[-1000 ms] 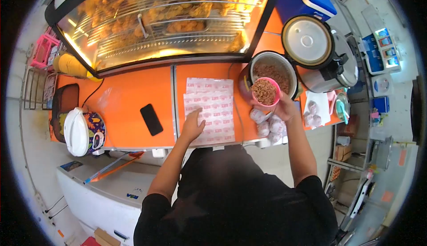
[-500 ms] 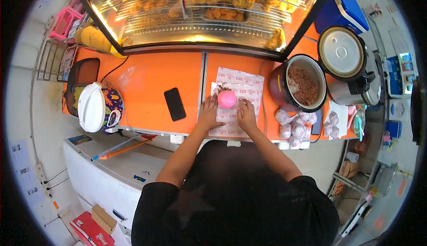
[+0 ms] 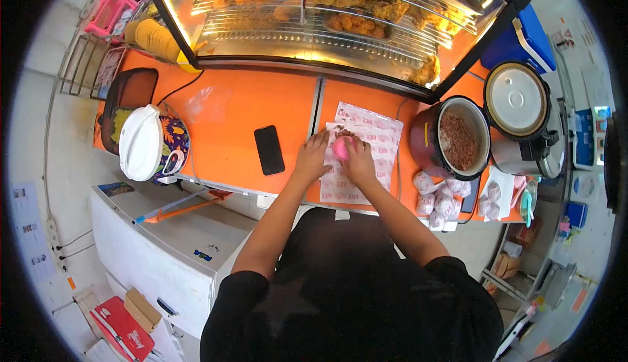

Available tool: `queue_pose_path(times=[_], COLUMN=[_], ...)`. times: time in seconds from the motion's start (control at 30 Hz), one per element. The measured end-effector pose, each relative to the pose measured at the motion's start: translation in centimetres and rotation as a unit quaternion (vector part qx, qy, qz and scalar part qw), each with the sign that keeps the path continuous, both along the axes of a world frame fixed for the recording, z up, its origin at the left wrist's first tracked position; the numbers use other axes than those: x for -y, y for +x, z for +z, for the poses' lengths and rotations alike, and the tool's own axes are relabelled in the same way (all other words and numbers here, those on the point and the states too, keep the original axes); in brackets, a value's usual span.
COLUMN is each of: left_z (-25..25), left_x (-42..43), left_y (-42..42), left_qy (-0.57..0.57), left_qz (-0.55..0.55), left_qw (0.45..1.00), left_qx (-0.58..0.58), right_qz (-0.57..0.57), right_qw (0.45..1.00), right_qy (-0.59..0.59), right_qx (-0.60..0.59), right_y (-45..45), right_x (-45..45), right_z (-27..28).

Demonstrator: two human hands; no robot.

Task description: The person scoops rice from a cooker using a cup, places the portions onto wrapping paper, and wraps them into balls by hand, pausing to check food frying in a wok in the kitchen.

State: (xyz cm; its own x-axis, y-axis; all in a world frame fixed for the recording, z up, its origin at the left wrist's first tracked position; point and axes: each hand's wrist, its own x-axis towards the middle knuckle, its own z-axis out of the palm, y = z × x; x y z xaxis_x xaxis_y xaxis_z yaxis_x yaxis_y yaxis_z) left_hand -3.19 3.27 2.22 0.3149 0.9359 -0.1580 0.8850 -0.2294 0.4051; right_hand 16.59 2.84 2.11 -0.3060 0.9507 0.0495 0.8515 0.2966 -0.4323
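Observation:
A small round pink cup (image 3: 340, 149) sits on a stack of printed wrapping paper (image 3: 384, 143) on the orange counter. My right hand (image 3: 359, 163) is closed around the cup from its right side. Flat on the left part of the paper lies my left hand (image 3: 312, 158), fingers stretched out, just beside the cup. Some brown rice (image 3: 344, 132) shows on the paper behind the cup. To the right stands an open pot (image 3: 425, 141) holding more brown rice (image 3: 459, 141). Several paper-wrapped balls (image 3: 445, 202) are heaped in front of that pot.
A black phone (image 3: 269, 150) lies left of the paper. A glass display case (image 3: 307, 68) with fried chicken stands along the back. Another cooker (image 3: 520, 103) with its lid raised is at the right. A white-lidded container (image 3: 141, 143) stands at the left.
My right hand has moved from beside the pink cup onto it and now grips it. My left hand still lies on the paper. The whole view has shifted and tilted slightly.

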Motion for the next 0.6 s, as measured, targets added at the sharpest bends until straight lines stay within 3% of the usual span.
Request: queue_pose_path(times=[0.27,0.47,0.6], left_z=[-0.5,1.3,0.6], left_x=[-2.2,-3.1,-3.6], left_y=[2.4,3.0,4.2], left_qy=[-0.063,-0.130,-0.172], left_qz=[-0.022,-0.049,-0.032], left_qw=[0.985,0.969,0.954], left_qx=[-0.160,-0.205,-0.244], right_qz=[-0.059,-0.026,0.001], right_qw=[0.997,0.997,0.997], right_qy=[-0.011,0.051,0.012], right_qx=[0.056,0.060,0.076], right_y=[-0.8,0.3,1.2], right_x=[-2.8,-2.6,-1.4], right_z=[-0.4,-1.8,-1.7])
